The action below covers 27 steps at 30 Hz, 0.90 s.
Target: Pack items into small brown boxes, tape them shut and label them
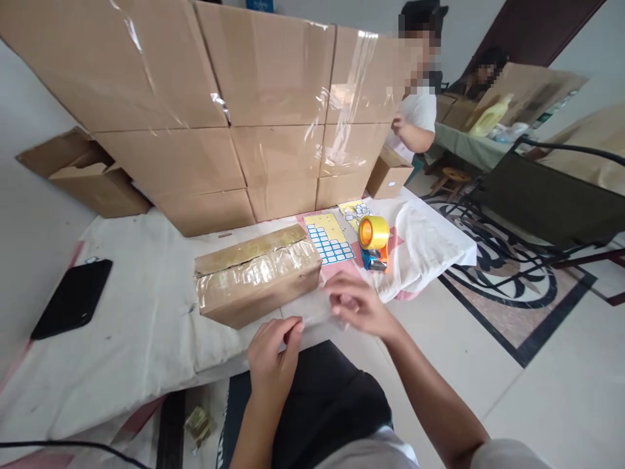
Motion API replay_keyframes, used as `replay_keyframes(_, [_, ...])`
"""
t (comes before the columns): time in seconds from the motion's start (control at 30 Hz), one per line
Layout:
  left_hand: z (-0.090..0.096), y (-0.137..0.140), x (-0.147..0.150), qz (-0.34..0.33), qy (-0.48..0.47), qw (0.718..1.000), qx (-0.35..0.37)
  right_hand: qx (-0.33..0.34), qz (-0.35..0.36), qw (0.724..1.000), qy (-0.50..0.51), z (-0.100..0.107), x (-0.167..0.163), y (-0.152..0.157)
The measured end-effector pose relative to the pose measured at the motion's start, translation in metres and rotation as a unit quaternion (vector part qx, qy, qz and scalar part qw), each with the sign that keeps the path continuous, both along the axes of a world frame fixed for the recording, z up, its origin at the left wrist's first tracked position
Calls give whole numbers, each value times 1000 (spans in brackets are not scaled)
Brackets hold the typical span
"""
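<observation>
A clear, thin plastic film (315, 317) spans the space between my two hands, faint and partly blurred. My left hand (274, 355) pinches its near end, thumb against the bent fingers. At the other end my right hand (357, 303) has its fingers curled round the film, slightly smeared by motion. Just beyond them lies a long cardboard box (258, 280) with shiny tape over its top seam; neither hand is on it. A tape dispenser (375, 244) carrying a yellow roll stands to the right, past my right hand.
Stacked cardboard boxes (273, 85) wall off the table's far side. Blue-and-yellow sticker sheets (329, 238) lie behind the long box. A black phone (73, 298) is at left, near an opened carton (92, 172). A person (415, 117) stands beyond the stack; a folding chair (556, 176) is right.
</observation>
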State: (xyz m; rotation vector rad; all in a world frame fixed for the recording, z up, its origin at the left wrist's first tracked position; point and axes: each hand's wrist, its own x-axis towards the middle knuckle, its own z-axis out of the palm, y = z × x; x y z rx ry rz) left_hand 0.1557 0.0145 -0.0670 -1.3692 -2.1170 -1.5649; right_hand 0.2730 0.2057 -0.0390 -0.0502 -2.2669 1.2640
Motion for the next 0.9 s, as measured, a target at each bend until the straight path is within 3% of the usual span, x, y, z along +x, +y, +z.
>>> replay_keyframes(0.07, [-2,1,3,-46,28,998,-20,-34,32,999,-11,-8,13,-26])
replay_keyframes(0.17, [-3,2,12,-74,62,994,-44,-70,-5,997,1,-18,25,-43])
replay_keyframes(0.4, [5,10,33,-113,90,986,-83,-75,-36,996,28,-9,47,-36])
replay_keyframes(0.57, [15,12,40,-113,130,980,-101,-80,-10,996,37,-2,60,-32])
replay_keyframes(0.63, [21,10,27,-58,171,981,-67,-89,-50,993,55,-5,57,-25])
replay_keyframes(0.7, [31,8,2,63,233,970,-27,-99,-140,982,73,-11,46,-13])
replay_keyframes(0.77, [45,6,-31,189,284,940,-32,-103,-236,964,67,-17,25,3])
replay_keyframes(0.83, [58,5,-66,205,310,922,-111,-102,-299,948,39,-23,-2,18])
replay_keyframes(0.9, [65,3,-96,151,301,914,-224,-102,-322,941,15,-27,-31,28])
